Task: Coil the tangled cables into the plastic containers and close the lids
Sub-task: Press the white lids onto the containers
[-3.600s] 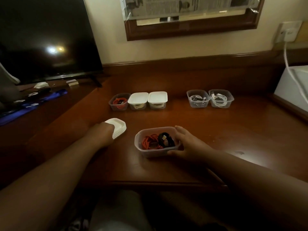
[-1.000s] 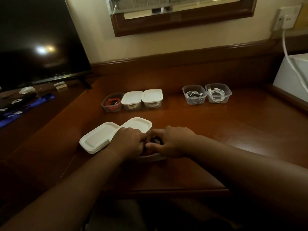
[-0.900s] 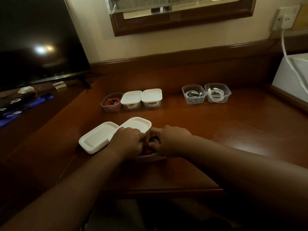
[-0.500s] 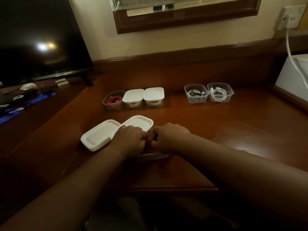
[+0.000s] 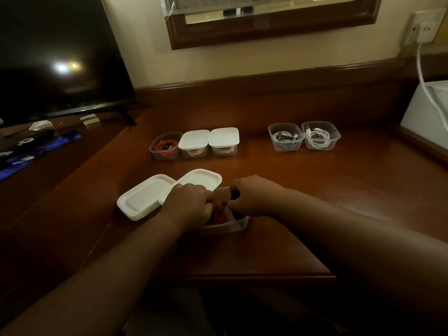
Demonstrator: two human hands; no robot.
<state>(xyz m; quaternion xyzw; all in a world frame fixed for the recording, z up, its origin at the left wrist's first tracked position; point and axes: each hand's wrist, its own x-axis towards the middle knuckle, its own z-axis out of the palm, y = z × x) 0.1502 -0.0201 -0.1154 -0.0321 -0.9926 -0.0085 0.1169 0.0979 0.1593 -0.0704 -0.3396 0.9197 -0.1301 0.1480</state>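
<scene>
Head view is taking in a wooden desk (image 5: 303, 190), dim light. TV (image 5: 55, 57) is standing at far left; a framed mirror (image 5: 271, 27) is hanging on the wall behind. Both forearms are reaching in over the near edge. A stack of white lids (image 5: 145, 197) is lying left of centre, with one lid (image 5: 201, 181) leaning on its right side. Five tubs are sitting in the back row: open tub with red cable (image 5: 166, 146), two lidded tubs (image 5: 209, 141), two open tubs with white cables (image 5: 304, 135). Near tub (image 5: 228, 225) is sitting open at the front. Left hand (image 5: 189, 204) is curling its fingers around the red coil (image 5: 218, 215) inside it. Right hand (image 5: 252, 197) is pinching a black cable (image 5: 234, 195) over the tub's right half.
</scene>
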